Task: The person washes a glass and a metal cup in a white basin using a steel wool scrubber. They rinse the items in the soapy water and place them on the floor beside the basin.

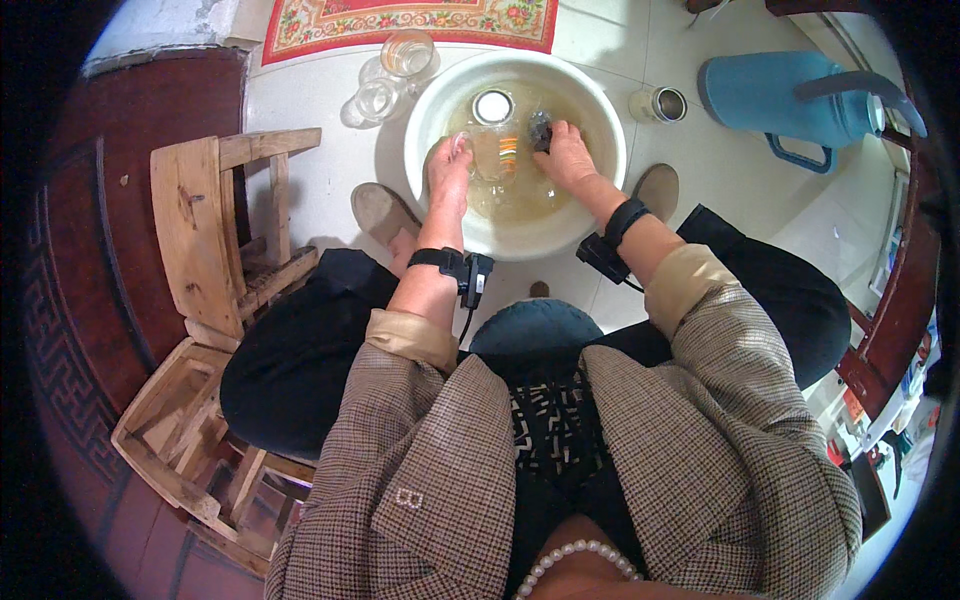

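A white basin point(604, 206) of cloudy water stands on the floor before me. My left hand point(448, 171) grips the end of a clear glass point(489, 156) that lies sideways in the basin and bears orange and green stripes. In my right hand point(571, 156) is a dark, shiny scrubber, probably steel wool point(539, 129), held a little to the right of the glass. A round white object with a dark rim point(493, 107), perhaps a lid, sits in the water beyond the glass. The fingertips of my right hand are partly hidden.
Two clear glasses, one striped point(407, 52) and one plain point(376, 99), stand left of the basin. To the right are a metal-rimmed cup point(667, 104) and a large blue jug point(772, 97). Wooden chairs point(187, 232) flank my left; a red patterned mat point(412, 15) lies beyond.
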Demonstrator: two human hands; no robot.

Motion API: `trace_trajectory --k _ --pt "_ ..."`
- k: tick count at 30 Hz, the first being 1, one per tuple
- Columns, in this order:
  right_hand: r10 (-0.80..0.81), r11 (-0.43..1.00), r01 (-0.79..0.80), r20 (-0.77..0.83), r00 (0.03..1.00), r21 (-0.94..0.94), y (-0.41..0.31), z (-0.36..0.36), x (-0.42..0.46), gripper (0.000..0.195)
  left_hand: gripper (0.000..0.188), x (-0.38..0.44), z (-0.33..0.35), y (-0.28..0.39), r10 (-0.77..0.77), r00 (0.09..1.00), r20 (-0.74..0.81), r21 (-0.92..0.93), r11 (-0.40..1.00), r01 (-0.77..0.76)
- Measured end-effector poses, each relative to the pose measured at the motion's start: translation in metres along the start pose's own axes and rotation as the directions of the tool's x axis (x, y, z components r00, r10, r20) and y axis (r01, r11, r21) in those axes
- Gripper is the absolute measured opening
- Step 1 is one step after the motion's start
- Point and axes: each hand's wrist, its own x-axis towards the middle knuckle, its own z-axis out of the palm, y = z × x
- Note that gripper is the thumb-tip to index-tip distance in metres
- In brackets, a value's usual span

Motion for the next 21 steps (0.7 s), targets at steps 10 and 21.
trace_trajectory --k 10,21 --pt "0.149 0.808 -0.263 0.248 0.957 0.528 0.014 0.002 0.023 0.049 0.031 -0.004 0.000 0.008 -0.253 0.967 0.036 0.184 0.952 0.243" --pt "-0.142 0.796 -0.250 0.571 0.809 0.552 -0.021 -0.048 0.018 0.048 0.018 -0.003 0.004 -0.004 0.218 0.976 0.018 0.545 0.816 -0.193"
